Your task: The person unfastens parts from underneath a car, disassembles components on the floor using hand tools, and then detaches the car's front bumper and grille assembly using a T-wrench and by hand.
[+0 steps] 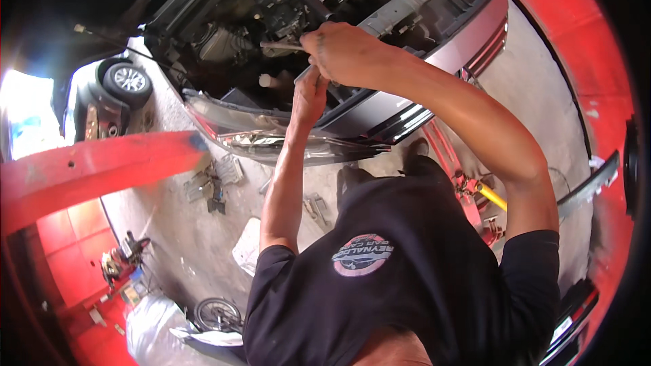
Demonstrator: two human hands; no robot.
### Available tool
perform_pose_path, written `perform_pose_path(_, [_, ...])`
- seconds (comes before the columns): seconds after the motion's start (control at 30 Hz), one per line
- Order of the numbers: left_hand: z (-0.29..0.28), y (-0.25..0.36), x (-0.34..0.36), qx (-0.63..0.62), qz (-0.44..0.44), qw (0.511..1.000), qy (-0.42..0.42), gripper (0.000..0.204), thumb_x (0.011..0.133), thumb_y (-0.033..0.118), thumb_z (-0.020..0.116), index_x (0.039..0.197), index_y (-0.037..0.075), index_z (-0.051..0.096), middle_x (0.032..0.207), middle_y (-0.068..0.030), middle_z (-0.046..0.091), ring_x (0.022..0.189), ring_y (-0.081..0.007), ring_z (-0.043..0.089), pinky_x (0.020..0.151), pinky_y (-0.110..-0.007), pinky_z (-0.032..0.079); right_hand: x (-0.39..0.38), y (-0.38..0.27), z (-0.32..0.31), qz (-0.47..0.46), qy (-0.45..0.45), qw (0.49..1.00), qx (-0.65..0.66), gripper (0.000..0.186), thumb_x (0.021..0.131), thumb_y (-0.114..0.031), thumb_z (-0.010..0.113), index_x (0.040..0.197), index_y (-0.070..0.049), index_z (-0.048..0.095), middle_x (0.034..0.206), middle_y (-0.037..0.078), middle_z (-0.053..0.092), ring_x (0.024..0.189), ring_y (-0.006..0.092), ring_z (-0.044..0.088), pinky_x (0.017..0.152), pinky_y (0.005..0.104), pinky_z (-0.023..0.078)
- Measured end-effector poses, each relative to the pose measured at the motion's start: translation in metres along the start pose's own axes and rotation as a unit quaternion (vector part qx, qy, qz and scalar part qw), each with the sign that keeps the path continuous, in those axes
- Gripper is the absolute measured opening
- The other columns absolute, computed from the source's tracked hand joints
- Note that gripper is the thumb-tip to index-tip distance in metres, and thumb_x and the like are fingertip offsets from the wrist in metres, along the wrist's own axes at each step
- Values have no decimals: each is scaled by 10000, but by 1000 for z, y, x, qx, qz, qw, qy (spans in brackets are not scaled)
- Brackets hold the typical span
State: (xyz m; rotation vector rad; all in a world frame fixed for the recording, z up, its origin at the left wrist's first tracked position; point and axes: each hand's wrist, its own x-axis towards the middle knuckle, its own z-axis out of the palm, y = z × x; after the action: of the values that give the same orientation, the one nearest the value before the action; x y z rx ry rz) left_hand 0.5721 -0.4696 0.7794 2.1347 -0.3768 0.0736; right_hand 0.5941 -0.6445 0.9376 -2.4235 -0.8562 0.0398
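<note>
Both my hands are close together over the open engine bay (271, 10) of a car. My right hand (347, 53) is closed around a slim metal bar-like tool (283, 46), whose end sticks out to the left; its exact kind does not show. Just below it, my left hand (310, 95) has its fingers pinched together, touching or nearly touching the right hand. What the left fingers hold, if anything, is hidden. Beneath the hands runs the car's front edge, with the headlight (251, 139) at the left and the silver bumper (400, 112) to the right.
A red lift arm (102, 169) reaches in from the left. Loose metal parts (215, 179) lie on the concrete floor. A red jack with a yellow handle (491, 196) stands at the right. Another car's wheel (129, 79) is at the far left, and a plastic-wrapped bundle (157, 332) sits lower left.
</note>
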Motion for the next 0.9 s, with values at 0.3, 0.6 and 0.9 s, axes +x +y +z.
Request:
perform_pose_path(0.3, [28, 21, -20, 36, -94, 988, 117, 136, 929, 77, 553, 995, -2, 641, 886, -234, 660, 887, -442, 631, 715, -411, 503, 0, 0, -15, -48, -127, 991, -3, 189, 772, -43, 649, 946, 30, 640, 939, 212, 682, 912, 381, 674, 747, 428, 550])
perform_pose_path(0.6, [4, 58, 5, -60, -41, 990, 118, 193, 940, 121, 587, 1077, -15, 589, 867, -188, 662, 769, -279, 618, 749, -355, 486, 36, 7, -30, -159, -156, 971, -81, 202, 743, -97, 687, 927, -19, 662, 902, 160, 673, 959, 350, 663, 800, 433, 534])
perform_pose_path(0.9, [-12, 33, 0, -33, -10, 986, 161, 63, 892, 65, 629, 890, 5, 646, 774, -166, 671, 689, -340, 646, 641, -365, 496, 38, 50, -11, -295, 154, 939, -91, 406, 817, -144, 680, 1220, -119, 639, 1231, 92, 619, 1254, 274, 521, 1039, 424, 423])
